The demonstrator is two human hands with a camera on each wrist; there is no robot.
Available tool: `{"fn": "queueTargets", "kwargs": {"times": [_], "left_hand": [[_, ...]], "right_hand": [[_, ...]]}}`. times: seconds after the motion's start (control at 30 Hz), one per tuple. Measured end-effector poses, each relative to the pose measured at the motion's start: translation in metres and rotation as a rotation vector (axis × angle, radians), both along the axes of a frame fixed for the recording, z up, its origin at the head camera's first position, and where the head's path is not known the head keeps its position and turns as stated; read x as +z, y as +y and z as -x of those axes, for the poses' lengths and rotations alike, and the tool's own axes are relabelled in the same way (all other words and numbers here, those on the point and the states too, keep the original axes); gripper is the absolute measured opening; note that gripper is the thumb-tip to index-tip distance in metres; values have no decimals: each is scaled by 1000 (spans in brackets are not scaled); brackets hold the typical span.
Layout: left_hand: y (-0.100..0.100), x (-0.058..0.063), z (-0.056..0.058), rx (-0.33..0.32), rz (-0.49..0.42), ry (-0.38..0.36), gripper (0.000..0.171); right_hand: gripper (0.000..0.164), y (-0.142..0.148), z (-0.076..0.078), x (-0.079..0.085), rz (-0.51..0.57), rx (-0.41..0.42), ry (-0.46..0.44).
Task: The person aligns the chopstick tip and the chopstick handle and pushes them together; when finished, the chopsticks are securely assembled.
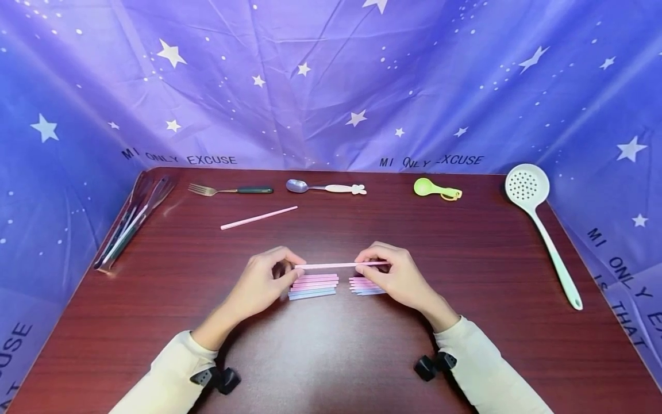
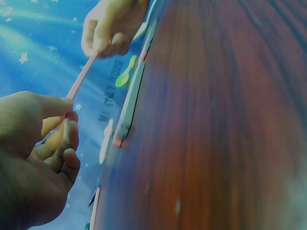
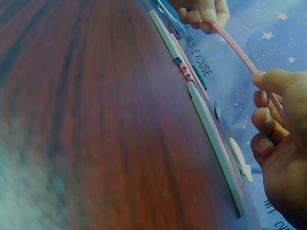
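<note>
A thin pink straw [image 1: 327,265] is held level between my two hands, lifted off the table in both wrist views. My left hand [image 1: 266,282] pinches its left end between thumb and index finger. Farther along, my right hand [image 1: 400,279] pinches it too, and the straw's right end sticks out past those fingers. Just below lie two rows of short straw pieces, pink and blue: the left row [image 1: 315,283] by the left fingertips, the right row [image 1: 361,284] partly hidden by the right hand. Beyond the left hand, a longer pink straw [image 1: 258,218] lies slanted.
Along the table's back edge lie a fork [image 1: 243,190], a spoon with a white handle [image 1: 338,188] and green measuring spoons [image 1: 434,188]. A skimmer [image 1: 543,230] lies at the right, a clear holder with utensils [image 1: 135,221] at the left. Starry curtains [image 1: 331,86] border the table.
</note>
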State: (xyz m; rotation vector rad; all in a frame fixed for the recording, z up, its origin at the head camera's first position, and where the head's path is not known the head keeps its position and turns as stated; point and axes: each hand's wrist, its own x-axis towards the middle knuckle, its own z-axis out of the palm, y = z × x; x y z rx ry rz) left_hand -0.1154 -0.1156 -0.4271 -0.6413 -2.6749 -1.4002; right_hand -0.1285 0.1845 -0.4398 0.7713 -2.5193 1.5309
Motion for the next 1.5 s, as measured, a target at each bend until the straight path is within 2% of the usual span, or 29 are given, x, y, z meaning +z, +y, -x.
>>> {"fn": "queueTargets", "kwargs": {"times": [0.1,0.3,0.47,0.63,0.7,1.03,1.27,1.5], "left_hand": [[-11,0,0,10,9,16,12],[-43,-1,5,67,-74,-8,9],[-77,-6,19,176,-102,-6,6],[-104,-13,30,310,-38,46,5],[-110,-16,33,344,-15,63,4],[-120,-30,43,432,46,89,7],[-119,-34,47,472,84,104,9],[-118,-35,50,489,122,154,9]], "right_hand": [[13,0,1,-1,4,-4,-4],[10,3,2,-2,22,-22,-27],[10,9,5,-2,-5,-26,-66],[12,16,8,-5,-105,32,-114],[14,18,9,-6,-136,56,-129],[13,24,9,-8,-225,141,-94],[13,26,9,-10,-251,152,-80],[14,25,10,-11,-254,151,-72]]}}
